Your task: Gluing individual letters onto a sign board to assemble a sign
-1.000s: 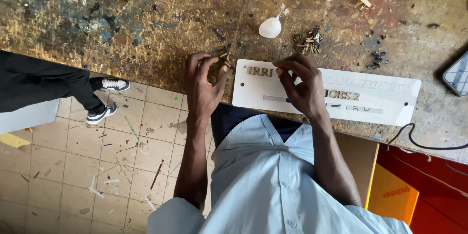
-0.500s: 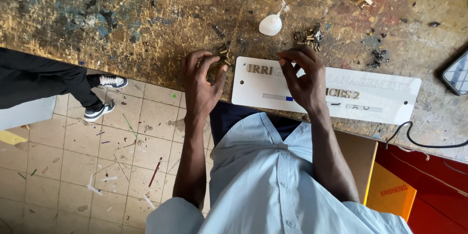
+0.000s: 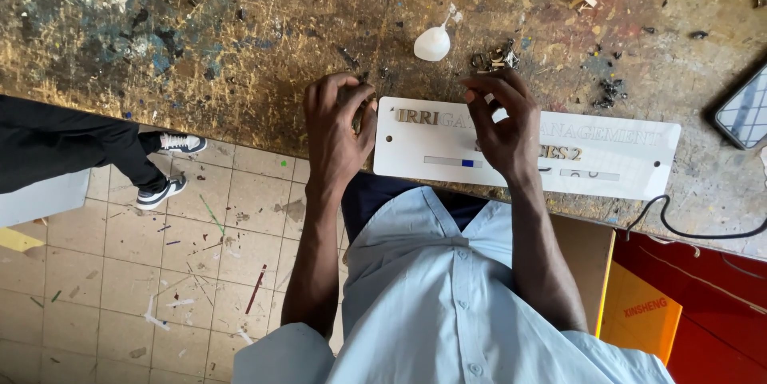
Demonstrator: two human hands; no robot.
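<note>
Here, a white rectangular sign plate (image 3: 607, 164) with raised gold letters lies flat on the paint-stained workbench (image 3: 160, 40), right under the right hand (image 3: 503, 124), whose fingers are curled and pinched narrowly over the lettering; whether they grip a small piece cannot be told. The left hand (image 3: 337, 132) sits just beside the plate's left end, fingers bent inward, holding nothing visible. Just beyond the fingertips lie a small white nozzle cap (image 3: 432, 43) and a heap of loose gold letters (image 3: 495, 56). Farther right, a phone (image 3: 745, 111) rests on the bench.
</note>
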